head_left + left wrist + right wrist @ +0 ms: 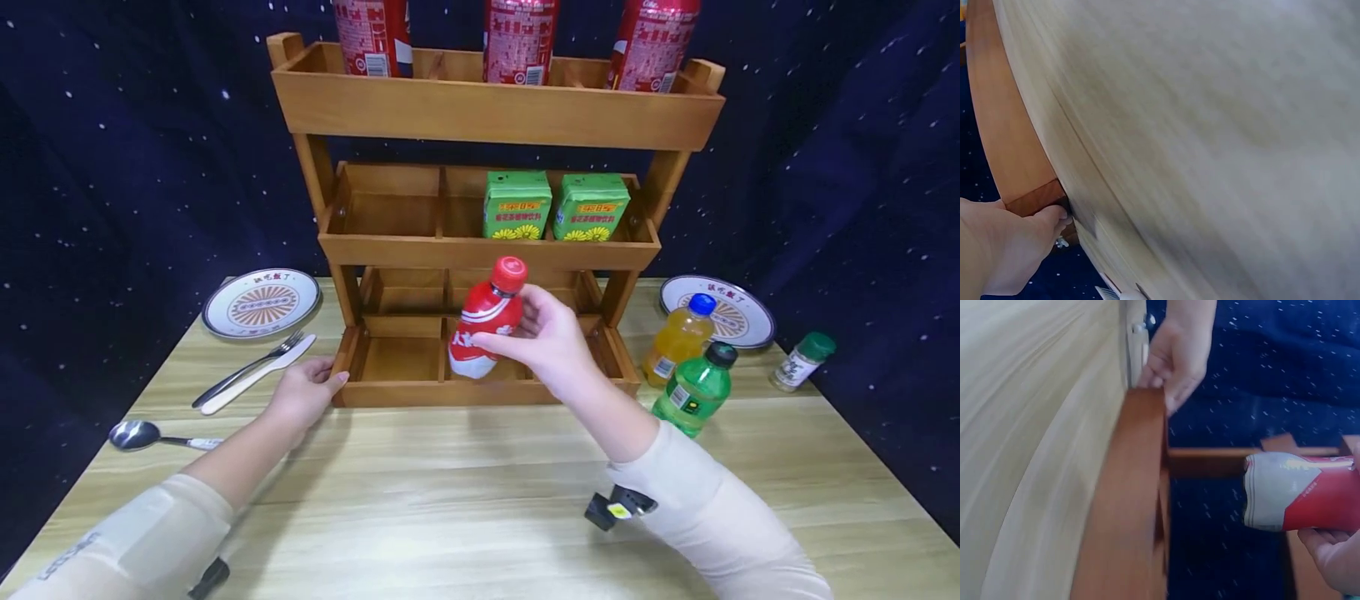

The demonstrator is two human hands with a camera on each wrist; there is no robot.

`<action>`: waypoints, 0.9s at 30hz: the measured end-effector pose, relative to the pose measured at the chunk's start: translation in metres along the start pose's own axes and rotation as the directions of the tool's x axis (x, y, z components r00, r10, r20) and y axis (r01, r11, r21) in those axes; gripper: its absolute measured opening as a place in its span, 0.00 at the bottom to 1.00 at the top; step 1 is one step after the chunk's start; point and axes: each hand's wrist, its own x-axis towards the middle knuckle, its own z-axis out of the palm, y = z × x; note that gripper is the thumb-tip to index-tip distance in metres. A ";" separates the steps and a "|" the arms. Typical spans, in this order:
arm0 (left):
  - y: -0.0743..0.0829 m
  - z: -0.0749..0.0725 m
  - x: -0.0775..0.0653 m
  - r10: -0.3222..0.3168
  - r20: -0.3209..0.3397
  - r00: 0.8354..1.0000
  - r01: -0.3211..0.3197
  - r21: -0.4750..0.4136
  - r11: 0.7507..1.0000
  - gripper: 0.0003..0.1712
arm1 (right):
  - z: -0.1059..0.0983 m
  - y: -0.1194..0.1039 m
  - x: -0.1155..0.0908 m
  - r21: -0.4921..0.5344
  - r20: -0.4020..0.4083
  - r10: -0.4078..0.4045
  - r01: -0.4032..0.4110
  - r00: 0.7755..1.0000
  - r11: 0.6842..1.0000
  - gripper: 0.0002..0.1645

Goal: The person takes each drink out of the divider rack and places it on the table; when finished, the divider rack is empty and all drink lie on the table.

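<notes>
My right hand [551, 337] grips a small red bottle [487, 317] with a red cap and a whitish base. The bottle is tilted, cap up and leaning right, in front of the lowest tier of the wooden rack [495, 112]. In the right wrist view the bottle's pale lower end [1269, 490] shows, with part of the right hand [1338, 562] under it. At the rack's bottom left front corner, my left hand [303, 392] holds the wood. Seen from the left wrist, thumb and fingers [1054, 215] pinch that corner.
Red cans [521, 42] stand on the top tier, two green drink cartons [517, 204] on the middle one. Right of the rack are an orange bottle [678, 342], a green bottle [693, 392], a shaker [802, 362] and a plate [757, 321]. Another plate [262, 304], fork [255, 367], knife [258, 375] and spoon [135, 434] lie left.
</notes>
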 end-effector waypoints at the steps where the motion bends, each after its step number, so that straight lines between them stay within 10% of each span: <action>1: 0.000 0.000 0.000 -0.001 0.001 1.000 0.001 0.004 1.000 0.30 | -0.010 -0.003 -0.007 0.001 -0.005 0.005 -0.005 1.000 1.000 0.35; 14: 0.001 0.000 0.001 0.013 0.020 1.000 -0.013 0.007 1.000 0.29 | -0.108 0.015 -0.074 -0.286 -0.194 0.142 -0.195 0.971 0.938 0.38; 27: 0.001 0.000 0.000 0.010 0.016 1.000 -0.011 0.024 1.000 0.29 | -0.123 0.051 -0.090 -0.312 -0.215 0.234 -0.293 0.948 0.904 0.39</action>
